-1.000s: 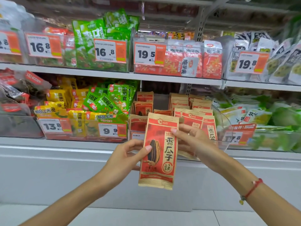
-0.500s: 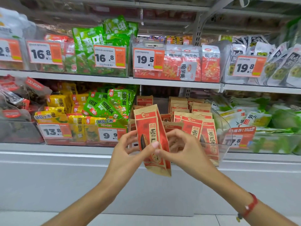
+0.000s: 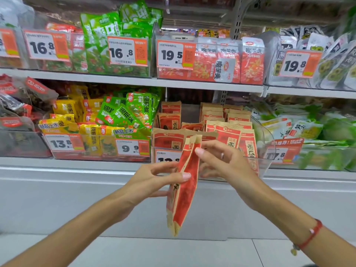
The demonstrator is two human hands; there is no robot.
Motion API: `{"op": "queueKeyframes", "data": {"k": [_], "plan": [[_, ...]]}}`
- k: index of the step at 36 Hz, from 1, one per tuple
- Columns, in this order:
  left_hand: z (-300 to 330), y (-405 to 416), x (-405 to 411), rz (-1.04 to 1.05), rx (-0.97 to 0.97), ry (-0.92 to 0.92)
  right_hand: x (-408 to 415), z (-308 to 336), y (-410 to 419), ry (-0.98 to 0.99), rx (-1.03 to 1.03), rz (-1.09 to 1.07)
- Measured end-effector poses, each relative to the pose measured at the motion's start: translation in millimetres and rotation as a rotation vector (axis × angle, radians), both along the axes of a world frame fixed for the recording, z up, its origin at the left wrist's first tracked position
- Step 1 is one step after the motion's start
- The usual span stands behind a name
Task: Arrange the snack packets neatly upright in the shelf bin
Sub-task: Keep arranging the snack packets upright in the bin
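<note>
Since the earlier frames, the held packet (image 3: 184, 186) has been turned from face-on to nearly edge-on, and the view has been brought closer to the shelf.

The clear shelf bin (image 3: 264, 164) on the lower shelf is seen holding rows of matching red-and-tan packets (image 3: 228, 138), mostly upright, with a gap at front left of centre. The held packet is kept just in front of the bin, outside it, hanging vertically.

It is pinched by the left hand (image 3: 152, 181) at mid-height, thumb on the near face, fingers behind. The upper edge is touched by the right hand (image 3: 224, 163), fingers loosely curled; whether a firm pinch is made there cannot be told.

Step judged: reorienting one packet before insertion. Next move is judged to call for the packet to be lifted over the bin's front wall and set upright, face forward, into the gap.

Legible writing: price tags "16.8", "19.5", "19.8", "13.8", "9.9"; "香瓜" on a binned packet.
</note>
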State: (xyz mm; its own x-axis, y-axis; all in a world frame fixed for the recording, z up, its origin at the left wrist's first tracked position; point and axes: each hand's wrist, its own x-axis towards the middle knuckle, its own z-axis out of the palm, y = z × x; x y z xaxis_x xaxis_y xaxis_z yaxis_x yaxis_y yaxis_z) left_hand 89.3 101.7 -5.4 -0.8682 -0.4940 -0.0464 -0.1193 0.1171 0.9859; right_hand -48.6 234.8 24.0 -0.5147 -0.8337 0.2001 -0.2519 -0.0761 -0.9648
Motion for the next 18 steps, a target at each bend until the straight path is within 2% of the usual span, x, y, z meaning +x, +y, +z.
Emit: {"op": "queueKeyframes", "data": {"k": [5, 9, 13, 15, 18], "plan": [[-3.5, 3.6, -5.3, 0.037, -0.006, 0.012, -2.2, 0.9, 0.8, -0.067, 0.019, 0.008], [-4.2, 5.8, -7.4, 0.096, 0.022, 0.1, -2.0, -0.5, -0.2, -0.032, 0.008, 0.015], [4.1, 5.5, -7.8, 0.286, 0.113, 0.285, 6.2, -6.5, -2.1, 0.19, 0.028, 0.058], [7.2, 4.4, -7.1, 0.382, 0.096, 0.361, 10.9, -13.3, -4.1, 0.334, -0.002, 0.04], [13.3, 5.4, -9.4, 0.505, 0.023, 0.41, 16.4, -15.9, -6.5, 0.415, -0.036, 0.018]]}}
